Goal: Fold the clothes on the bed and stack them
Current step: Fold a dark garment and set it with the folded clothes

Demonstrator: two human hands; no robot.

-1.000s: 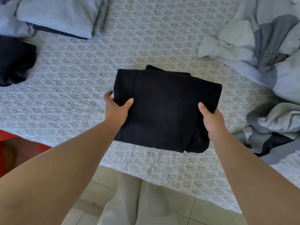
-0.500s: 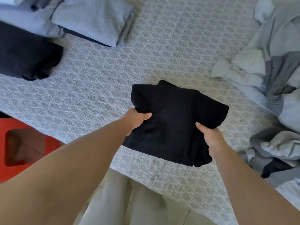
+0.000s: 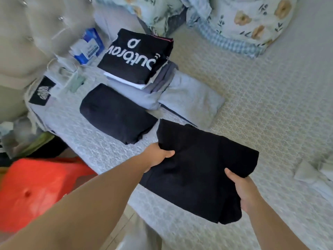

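A folded black garment point(image 3: 196, 170) hangs lifted above the patterned bed cover point(image 3: 261, 109). My left hand point(image 3: 158, 156) grips its left edge with the thumb on top. My right hand point(image 3: 243, 188) grips its right near edge, thumb on top. Beyond it lie a folded dark garment point(image 3: 115, 112), a folded light grey garment point(image 3: 191, 98) and a stack topped by a black shirt with white lettering point(image 3: 137, 55).
Unfolded pale clothes point(image 3: 317, 174) lie at the right edge. Floral pillows point(image 3: 239, 18) sit at the bed's head. A blue tissue pack point(image 3: 88, 46) and small items lie near the padded headboard point(image 3: 36, 33). A red stool point(image 3: 36, 192) stands beside the bed at left.
Both hands lifted the black garment off the bed and carried it left toward the folded piles. The view swung left and up, showing the stack and headboard.
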